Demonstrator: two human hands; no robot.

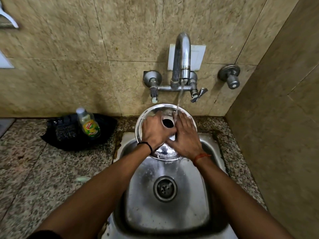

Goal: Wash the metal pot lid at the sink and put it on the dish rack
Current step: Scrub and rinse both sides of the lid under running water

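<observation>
Your left hand [155,130] grips the metal pot lid [151,111] above the sink [203,187]; your right hand [184,137] lies flat and open on it; tap [181,56] water falls there.

head view looks steeply down, close over the sink [203,195].

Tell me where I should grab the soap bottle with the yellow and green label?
Probably round its middle, on the label. The clear plastic soap bottle with the yellow and green label stands upright on a black cloth, left of the steel sink. A hand could come from the front or right side, since its body is round and slim and the wall is behind.
</observation>
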